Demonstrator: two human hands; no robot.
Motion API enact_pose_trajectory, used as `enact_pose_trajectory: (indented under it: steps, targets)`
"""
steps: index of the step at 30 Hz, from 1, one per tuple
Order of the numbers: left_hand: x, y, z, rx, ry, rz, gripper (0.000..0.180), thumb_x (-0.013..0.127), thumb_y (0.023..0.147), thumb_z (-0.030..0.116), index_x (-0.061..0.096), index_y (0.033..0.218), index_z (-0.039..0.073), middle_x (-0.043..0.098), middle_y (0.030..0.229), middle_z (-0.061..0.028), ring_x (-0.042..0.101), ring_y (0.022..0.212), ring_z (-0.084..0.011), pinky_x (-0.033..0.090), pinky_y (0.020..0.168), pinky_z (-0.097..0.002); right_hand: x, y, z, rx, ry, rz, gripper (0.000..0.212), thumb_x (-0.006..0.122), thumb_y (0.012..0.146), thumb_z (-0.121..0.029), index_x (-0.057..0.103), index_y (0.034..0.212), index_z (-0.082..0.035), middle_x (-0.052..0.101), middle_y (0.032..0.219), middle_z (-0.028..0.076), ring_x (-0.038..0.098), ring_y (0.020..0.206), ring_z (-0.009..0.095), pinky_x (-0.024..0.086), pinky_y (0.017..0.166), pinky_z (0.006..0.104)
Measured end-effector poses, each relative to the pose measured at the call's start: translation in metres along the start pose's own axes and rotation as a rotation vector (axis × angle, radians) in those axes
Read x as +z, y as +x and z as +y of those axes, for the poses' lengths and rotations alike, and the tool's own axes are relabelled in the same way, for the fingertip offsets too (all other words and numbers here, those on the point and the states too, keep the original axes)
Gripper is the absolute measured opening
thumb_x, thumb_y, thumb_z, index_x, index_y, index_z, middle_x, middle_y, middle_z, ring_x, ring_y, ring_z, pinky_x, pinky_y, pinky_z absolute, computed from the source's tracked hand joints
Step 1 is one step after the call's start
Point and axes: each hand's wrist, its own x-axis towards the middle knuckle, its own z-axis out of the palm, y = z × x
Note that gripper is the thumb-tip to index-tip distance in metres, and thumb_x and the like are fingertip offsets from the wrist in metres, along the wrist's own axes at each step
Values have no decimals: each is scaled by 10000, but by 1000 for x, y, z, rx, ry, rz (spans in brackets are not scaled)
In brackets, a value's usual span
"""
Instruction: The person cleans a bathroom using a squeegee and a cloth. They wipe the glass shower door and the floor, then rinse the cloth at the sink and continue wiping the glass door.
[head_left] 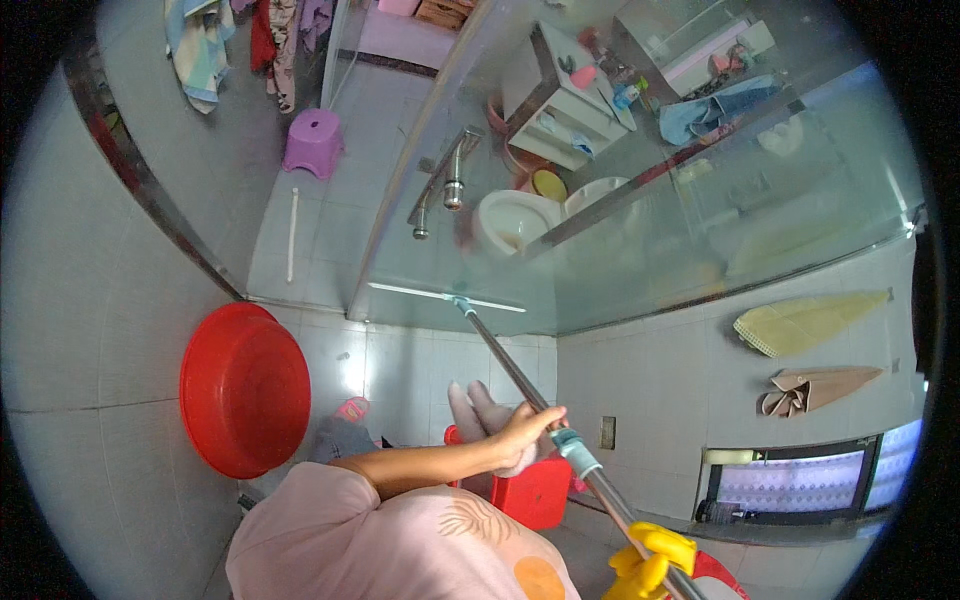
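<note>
A squeegee with a long metal pole (510,365) slants across the middle, its pale blade (425,292) against the lower part of a glass panel (590,280). My bare left hand (525,435) is closed around the pole just above a light blue collar (575,455). Farther down, at the lower right, my right hand (655,560) wears a yellow rubber glove and grips the same pole. Beside and under my left hand shows a pale grey, finger-like thing (480,405); I cannot tell what it is.
A large red basin (247,390) leans by the left wall. A red plastic object (535,495) stands below my left hand. Beyond the glass are a toilet (515,222) and a white cabinet (560,95). A purple stool (314,143) stands farther back. Folded cloths (815,322) hang at right.
</note>
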Motion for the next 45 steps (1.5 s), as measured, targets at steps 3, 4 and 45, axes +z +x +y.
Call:
enact_pose_trajectory:
  steps: [3, 4, 45]
  targets:
    - [-27, 11, -22, -25, -81, 78, 159, 563, 807, 182, 568, 715, 52, 581, 735, -48, 531, 717, -119, 439, 634, -272, 10, -9, 12, 95, 26, -108, 406, 594, 808, -386, 578, 970, -14, 631, 817, 139, 557, 475, 148, 427, 422, 221]
    - [-39, 18, -31, -52, -73, 117, 162, 568, 798, 188, 574, 726, 43, 580, 731, -50, 534, 698, -124, 442, 617, -277, 16, -10, 16, 129, 31, -140, 399, 591, 812, -383, 584, 960, -12, 634, 803, 139, 555, 464, 147, 426, 421, 222]
    - [-90, 43, 274, 127, -240, 60, 190, 568, 843, 225, 554, 769, 50, 588, 713, -54, 577, 643, -144, 495, 595, -261, 135, -17, 198, 826, 414, 64, 289, 534, 872, -149, 510, 1133, -29, 608, 1014, 122, 607, 605, 152, 502, 511, 228]
